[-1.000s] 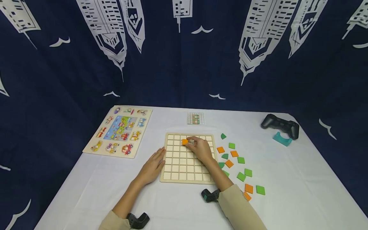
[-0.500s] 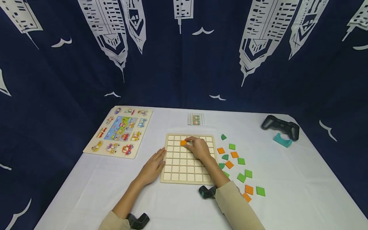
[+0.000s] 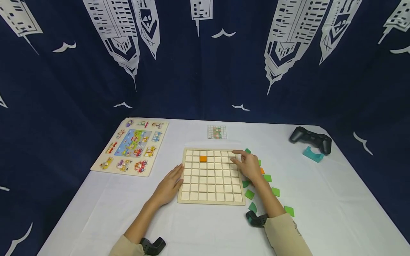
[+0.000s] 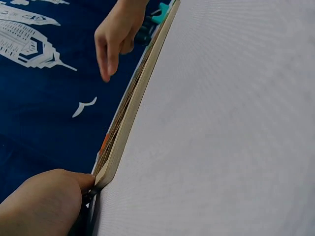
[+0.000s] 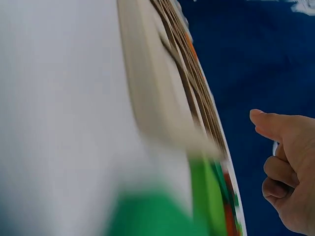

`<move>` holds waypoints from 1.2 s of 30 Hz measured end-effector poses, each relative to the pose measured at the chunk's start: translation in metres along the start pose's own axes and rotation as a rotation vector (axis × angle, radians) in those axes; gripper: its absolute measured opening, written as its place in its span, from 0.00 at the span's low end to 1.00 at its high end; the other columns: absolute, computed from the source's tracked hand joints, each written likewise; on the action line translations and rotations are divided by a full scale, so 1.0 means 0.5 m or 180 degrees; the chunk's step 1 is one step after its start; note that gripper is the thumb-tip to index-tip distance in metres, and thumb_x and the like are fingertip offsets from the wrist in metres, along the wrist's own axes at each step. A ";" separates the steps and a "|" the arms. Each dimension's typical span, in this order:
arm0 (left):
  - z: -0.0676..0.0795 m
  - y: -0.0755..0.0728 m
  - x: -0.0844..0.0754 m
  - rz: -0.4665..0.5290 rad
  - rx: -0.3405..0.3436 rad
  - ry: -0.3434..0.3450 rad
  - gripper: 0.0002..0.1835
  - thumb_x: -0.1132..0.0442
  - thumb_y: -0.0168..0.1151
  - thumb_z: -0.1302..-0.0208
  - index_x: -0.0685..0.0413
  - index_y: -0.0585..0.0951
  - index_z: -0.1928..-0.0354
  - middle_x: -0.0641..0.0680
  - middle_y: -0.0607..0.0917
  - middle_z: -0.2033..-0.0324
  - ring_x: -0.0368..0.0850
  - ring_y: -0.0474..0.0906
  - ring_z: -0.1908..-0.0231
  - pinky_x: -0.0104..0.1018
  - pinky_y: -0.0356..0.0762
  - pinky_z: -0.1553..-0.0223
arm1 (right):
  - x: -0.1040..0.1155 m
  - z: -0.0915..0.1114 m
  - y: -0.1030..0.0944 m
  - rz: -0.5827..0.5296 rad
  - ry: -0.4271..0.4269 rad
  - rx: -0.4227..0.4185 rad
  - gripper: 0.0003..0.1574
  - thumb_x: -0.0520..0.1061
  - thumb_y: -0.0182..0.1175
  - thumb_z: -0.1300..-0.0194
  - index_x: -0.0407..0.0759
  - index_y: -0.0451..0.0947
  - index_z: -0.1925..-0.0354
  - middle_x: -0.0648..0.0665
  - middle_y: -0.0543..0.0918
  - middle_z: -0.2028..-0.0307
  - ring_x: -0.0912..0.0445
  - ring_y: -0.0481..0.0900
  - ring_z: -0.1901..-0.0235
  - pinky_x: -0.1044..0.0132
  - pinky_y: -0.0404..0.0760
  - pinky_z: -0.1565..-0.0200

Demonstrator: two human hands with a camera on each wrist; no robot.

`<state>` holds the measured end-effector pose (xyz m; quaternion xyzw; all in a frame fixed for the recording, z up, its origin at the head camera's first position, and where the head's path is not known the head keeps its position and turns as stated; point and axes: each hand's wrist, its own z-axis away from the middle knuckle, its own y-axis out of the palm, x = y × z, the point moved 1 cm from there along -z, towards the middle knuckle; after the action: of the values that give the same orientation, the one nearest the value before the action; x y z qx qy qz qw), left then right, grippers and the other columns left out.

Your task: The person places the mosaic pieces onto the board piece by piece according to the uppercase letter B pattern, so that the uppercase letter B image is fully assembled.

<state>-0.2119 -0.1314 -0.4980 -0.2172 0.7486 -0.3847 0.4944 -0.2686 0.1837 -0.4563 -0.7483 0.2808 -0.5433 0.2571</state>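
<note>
A square wooden grid board [image 3: 211, 179] lies flat on the white table. One orange square tile [image 3: 203, 159] sits in a cell of its second row from the far side, left of the middle. My left hand [image 3: 169, 185] rests along the board's left edge, its fingers fairly straight; in the left wrist view that hand [image 4: 47, 201] touches the board's corner. My right hand [image 3: 249, 166] hovers over the board's right edge with nothing in it, index finger and thumb apart. In the right wrist view, the right hand [image 5: 293, 167] also holds nothing, its lower fingers bent.
Loose tiles lie right of the board: a green square [image 3: 249, 194], a dark green rounded piece [image 3: 252, 207] and several others, some behind the right forearm. A small pattern card [image 3: 217, 132] lies beyond the board. A picture puzzle [image 3: 147, 170] is left; a black game controller [image 3: 311, 139] and teal piece [image 3: 313, 154] are right.
My right hand has let go of the orange tile, which now lies in the grid, and has moved right to the board's right edge. My left hand stays on the left edge.
</note>
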 end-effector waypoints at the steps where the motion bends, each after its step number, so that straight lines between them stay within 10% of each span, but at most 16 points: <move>1: 0.000 0.000 0.001 -0.0004 0.0005 0.0004 0.27 0.59 0.47 0.30 0.63 0.59 0.33 0.56 0.56 0.32 0.50 0.49 0.32 0.43 0.46 0.33 | -0.012 0.004 -0.016 0.0030 0.0038 -0.0035 0.22 0.47 0.64 0.41 0.40 0.78 0.50 0.52 0.59 0.91 0.61 0.52 0.91 0.73 0.54 0.90; 16: 0.002 -0.001 0.001 0.0012 0.0008 0.0002 0.27 0.60 0.48 0.30 0.64 0.59 0.33 0.57 0.56 0.32 0.51 0.49 0.32 0.43 0.46 0.33 | -0.152 0.027 -0.128 0.0497 0.0446 0.0143 0.20 0.47 0.63 0.41 0.41 0.80 0.51 0.48 0.62 0.89 0.55 0.57 0.87 0.66 0.58 0.85; 36: -0.002 -0.003 0.002 0.0017 0.0037 -0.0020 0.27 0.58 0.48 0.30 0.62 0.59 0.33 0.56 0.56 0.32 0.50 0.49 0.32 0.42 0.45 0.32 | -0.140 0.025 -0.132 0.0593 0.0195 -0.0072 0.20 0.48 0.64 0.42 0.39 0.80 0.53 0.49 0.61 0.88 0.56 0.56 0.87 0.67 0.56 0.86</move>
<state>-0.2133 -0.1327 -0.4973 -0.2135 0.7453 -0.3870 0.4991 -0.2648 0.2806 -0.4611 -0.7048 0.3630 -0.5364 0.2894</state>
